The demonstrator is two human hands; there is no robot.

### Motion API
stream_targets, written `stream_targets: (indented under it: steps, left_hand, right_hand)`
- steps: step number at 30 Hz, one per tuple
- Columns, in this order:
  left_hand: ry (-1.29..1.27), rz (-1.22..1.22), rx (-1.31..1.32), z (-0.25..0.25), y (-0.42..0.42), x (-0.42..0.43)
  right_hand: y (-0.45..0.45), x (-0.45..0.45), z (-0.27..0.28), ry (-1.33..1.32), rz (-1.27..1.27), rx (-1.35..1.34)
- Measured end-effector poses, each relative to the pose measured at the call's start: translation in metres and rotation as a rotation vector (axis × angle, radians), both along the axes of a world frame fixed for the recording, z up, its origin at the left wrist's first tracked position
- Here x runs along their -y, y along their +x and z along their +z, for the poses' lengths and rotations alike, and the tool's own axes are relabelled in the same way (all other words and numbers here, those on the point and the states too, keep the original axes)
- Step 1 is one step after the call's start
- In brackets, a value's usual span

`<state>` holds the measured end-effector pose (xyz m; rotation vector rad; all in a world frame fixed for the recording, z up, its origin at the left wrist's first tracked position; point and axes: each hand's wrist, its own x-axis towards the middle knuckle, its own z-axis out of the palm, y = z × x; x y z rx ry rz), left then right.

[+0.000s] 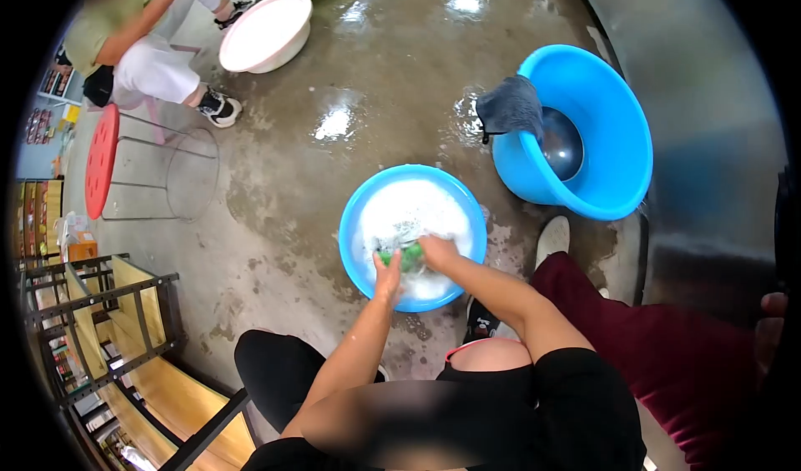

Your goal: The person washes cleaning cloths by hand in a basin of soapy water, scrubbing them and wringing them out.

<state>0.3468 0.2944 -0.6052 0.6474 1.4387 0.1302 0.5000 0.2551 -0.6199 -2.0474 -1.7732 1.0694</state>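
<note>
A blue basin [351,212] of white suds [413,204] stands on the floor in front of me. Inside it, both my hands are closed on a wet green thing [410,258], blurred and partly under foam; it looks like cloth, but its exact kind is unclear. My left hand [388,277] grips its left side, thumb upward. On the right side, my right hand [437,252] has its fingers curled and partly hidden by suds. Some dark, greyish material shows through the foam just beyond the green thing.
At right is a large blue tub [630,129] with a dark grey cloth [511,108] over its rim. A red stool [102,162], a pink-white basin [271,33] and a seated person [154,66] are at left. Maroon trousers [617,329] of someone standing close show beside me. The floor is wet.
</note>
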Motion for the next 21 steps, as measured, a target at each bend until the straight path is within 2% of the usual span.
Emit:
stream_targets:
  steps: [1,2,3,4,5,6,7,10,11,12,14,16,18,20,21]
  left_hand:
    - [-0.007,-0.006,0.004,0.004,0.005,-0.006]
    - [-0.16,0.131,0.135,0.008,0.006,-0.011]
    - [-0.308,0.268,0.264,0.01,0.004,-0.019]
    - [-0.314,0.266,0.257,-0.003,-0.002,-0.03]
    - [-0.372,0.267,0.535,-0.026,-0.013,-0.039]
    - [-0.424,0.272,0.816,-0.04,-0.017,-0.043]
    - [-0.312,0.243,0.656,0.017,-0.001,-0.045]
    - [-0.38,0.205,0.615,-0.016,-0.016,-0.046]
    - [-0.234,0.193,0.593,-0.027,-0.022,-0.038]
    - [-0.09,0.181,0.558,-0.032,-0.026,-0.03]
    - [-0.131,0.145,0.323,-0.025,-0.016,-0.043]
    - [-0.099,0.108,0.288,-0.026,-0.017,-0.038]
    - [-0.19,0.348,0.52,-0.012,-0.011,-0.03]
    - [-0.199,0.355,0.459,-0.009,-0.016,-0.027]
    - [-0.208,0.356,0.405,-0.008,-0.017,-0.025]
  right_hand:
    - [-0.001,-0.009,0.002,-0.227,-0.2,-0.141]
    - [-0.008,-0.008,0.006,-0.237,-0.203,-0.141]
    - [-0.015,-0.007,0.013,-0.048,-0.182,-0.268]
    - [-0.025,-0.006,0.022,0.141,-0.162,-0.395]
    - [-0.041,0.001,0.037,0.128,-0.165,-0.404]
    - [-0.056,0.01,0.057,0.339,-0.118,-0.391]
    - [-0.064,0.015,0.072,0.554,-0.069,-0.374]
    - [-0.075,0.022,0.097,0.594,0.063,-0.343]
    - [-0.072,0.021,0.095,0.555,0.13,-0.305]
    - [-0.066,0.021,0.081,0.543,0.204,-0.209]
    - [-0.052,0.021,0.043,0.555,0.238,-0.057]
    - [-0.03,0.016,0.027,0.417,0.113,-0.113]
    - [-0.016,0.011,0.009,0.226,-0.215,-0.108]
    - [-0.006,0.005,0.001,0.276,-0.514,0.086]
    - [-0.01,0.007,-0.007,0.19,-0.507,0.138]
